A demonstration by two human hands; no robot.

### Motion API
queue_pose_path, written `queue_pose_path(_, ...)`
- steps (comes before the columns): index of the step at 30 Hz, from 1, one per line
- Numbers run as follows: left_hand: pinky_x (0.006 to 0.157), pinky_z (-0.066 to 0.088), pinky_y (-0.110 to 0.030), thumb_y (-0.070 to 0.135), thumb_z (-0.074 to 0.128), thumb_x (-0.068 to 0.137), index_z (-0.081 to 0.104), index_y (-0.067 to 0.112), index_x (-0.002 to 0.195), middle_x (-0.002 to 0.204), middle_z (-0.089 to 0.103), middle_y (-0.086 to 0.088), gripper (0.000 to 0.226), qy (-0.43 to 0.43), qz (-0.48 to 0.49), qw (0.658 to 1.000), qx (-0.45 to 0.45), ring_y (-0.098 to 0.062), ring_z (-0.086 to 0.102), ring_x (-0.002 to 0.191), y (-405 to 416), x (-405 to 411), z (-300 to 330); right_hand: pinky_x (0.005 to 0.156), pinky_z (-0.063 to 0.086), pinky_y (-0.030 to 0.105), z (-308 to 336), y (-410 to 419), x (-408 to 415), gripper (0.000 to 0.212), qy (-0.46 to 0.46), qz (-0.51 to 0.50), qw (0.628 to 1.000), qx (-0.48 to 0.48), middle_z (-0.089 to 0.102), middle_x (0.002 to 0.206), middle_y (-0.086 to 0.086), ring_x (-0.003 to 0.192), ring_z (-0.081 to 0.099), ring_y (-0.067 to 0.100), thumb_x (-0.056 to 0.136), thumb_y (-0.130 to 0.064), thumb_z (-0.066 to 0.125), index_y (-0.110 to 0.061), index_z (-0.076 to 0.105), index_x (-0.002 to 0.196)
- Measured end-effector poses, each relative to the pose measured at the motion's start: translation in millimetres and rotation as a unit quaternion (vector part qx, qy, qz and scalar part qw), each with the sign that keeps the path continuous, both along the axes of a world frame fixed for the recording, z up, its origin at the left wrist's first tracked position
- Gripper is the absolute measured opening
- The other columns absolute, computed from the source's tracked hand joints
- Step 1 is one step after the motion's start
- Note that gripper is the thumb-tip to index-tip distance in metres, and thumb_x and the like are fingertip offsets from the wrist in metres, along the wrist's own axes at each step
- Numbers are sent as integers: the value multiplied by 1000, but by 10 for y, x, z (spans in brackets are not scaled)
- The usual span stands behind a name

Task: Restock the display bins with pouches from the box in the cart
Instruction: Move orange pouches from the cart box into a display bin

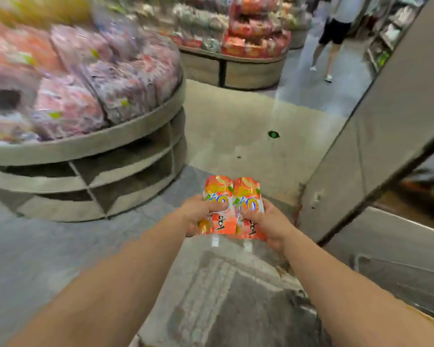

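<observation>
Orange pouches fill both grips: the left hand [198,216] clamps one pouch [217,204] with the thumb across its front, and the right hand [268,225] pinches its twin [248,209] the same way, spouts pointing back at the person. They sit side by side, touching, at lower centre. Both forearms reach straight out. This looks like the carry step (box out of view); next, swing toward the bins [80,144] at upper left, which are blurred.

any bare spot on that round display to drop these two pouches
The round display looks packed to its rim with blurred bags, apart from a dark gap at the left edge. The lower shelves under it look bare.
</observation>
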State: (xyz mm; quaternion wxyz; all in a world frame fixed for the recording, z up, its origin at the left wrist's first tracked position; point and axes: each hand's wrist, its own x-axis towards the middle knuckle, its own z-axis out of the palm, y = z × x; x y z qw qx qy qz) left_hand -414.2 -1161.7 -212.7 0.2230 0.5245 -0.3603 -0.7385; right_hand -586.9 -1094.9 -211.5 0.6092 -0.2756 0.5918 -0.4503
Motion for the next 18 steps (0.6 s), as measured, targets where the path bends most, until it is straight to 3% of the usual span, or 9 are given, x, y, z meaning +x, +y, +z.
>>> queue_pose_path(5, 72, 60, -45, 4, 71, 84, 64, 8, 109, 101, 74, -15, 26, 15, 135, 990, -43, -31, 73, 87, -532, 1917, 281, 54, 57, 29, 260, -1059, 1802, 22, 1, 145, 989, -34, 75, 90, 6, 69, 72, 18, 87, -1, 65, -13, 61, 104)
queue_pose_path(9, 66, 61, -43, 5, 68, 86, 63, 3, 111, 101, 73, -18, 25, -13, 223, 973, -51, -32, 71, 84, -897, 3633, 475, 61, 59, 34, 334, -1787, 3562, 26, -43, 233, 971, -32, 73, 101, 14, 76, 73, 24, 88, -3, 65, -7, 60, 113)
queue_pose_path(11, 72, 60, -46, 6, 68, 87, 63, 3, 112, 106, 72, -19, 26, -36, 255, 965, -53, -31, 70, 86, -1022, 4379, 573, 65, 60, 37, 341, -2035, 4355, 21, -63, 266, 962, -22, 73, 99, 15, 74, 72, 25, 88, -3, 64, -6, 62, 109)
queue_pose_path(14, 81, 58, -46, 10, 67, 88, 63, 5, 112, 107, 72, -18, 25, -48, 280, 957, -54, -30, 69, 87, -1264, 5229, 664, 85, 56, 47, 369, -2367, 5248, 23, -84, 310, 947, -13, 72, 106, 16, 88, 70, 30, 87, -6, 66, -8, 65, 110)
queue_pose_path(18, 65, 61, -39, 16, 64, 90, 66, 1, 107, 99, 73, -18, 22, -24, 315, 948, -43, -26, 72, 70, -1759, 5816, 613, 83, 55, 43, 357, -2934, 5856, 17, -80, 322, 943, -15, 73, 101, 13, 86, 69, 28, 86, -6, 67, -13, 68, 101)
